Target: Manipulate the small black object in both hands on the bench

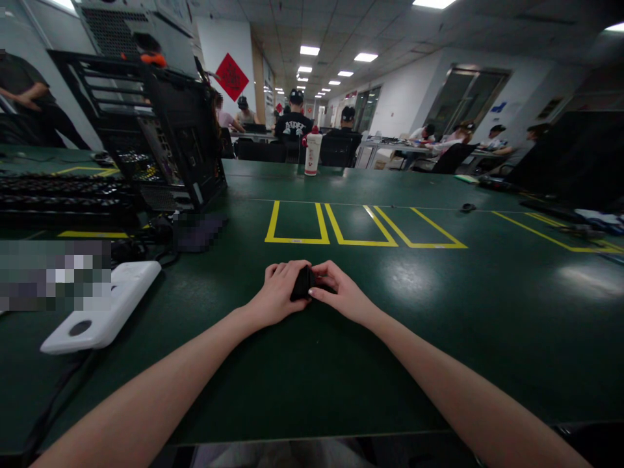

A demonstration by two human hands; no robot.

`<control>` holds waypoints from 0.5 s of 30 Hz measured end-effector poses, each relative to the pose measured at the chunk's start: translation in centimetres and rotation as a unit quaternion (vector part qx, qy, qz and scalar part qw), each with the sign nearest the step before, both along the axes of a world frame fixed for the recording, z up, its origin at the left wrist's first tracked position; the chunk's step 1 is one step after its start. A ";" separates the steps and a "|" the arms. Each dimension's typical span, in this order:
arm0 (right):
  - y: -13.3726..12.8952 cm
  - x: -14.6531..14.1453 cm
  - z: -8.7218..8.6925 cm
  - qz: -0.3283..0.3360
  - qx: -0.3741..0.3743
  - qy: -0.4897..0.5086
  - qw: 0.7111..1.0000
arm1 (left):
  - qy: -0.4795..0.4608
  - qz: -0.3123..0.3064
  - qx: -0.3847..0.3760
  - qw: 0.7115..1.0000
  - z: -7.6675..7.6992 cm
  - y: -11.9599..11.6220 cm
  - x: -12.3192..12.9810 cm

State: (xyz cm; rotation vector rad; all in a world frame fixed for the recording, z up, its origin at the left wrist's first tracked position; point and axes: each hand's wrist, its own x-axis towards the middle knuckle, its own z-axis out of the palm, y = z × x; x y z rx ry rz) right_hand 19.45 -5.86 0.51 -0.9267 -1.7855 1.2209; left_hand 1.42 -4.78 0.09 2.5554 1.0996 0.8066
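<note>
A small black box-shaped object [303, 283] sits low over the green tabletop, between my two hands; its exact kind does not show. My left hand [279, 291] wraps round it from the left, fingers over the top and thumb along the near side. From the right, my right hand [340, 292] pinches at its edge, thumb in front and curled fingers behind. The fingers partly cover the object, so its far side is hidden.
Yellow tape outlines [363, 244] mark the green table [390, 383] beyond my hands. A white power strip [104, 305] lies at left, before an open black computer case [168, 140]. A white bottle [312, 153] stands at the far edge. Several people sit in the background.
</note>
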 end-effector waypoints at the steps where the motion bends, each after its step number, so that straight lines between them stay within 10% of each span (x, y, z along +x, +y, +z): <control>1: -0.1 0.0 0.0 0.004 0.005 0.005 1.000 | 0.000 0.000 0.000 1.000 0.0 0.0 0.0; 15: -0.1 0.0 0.1 0.005 -0.005 -0.005 1.000 | -0.003 -0.007 -0.002 1.000 0.1 -0.1 -0.1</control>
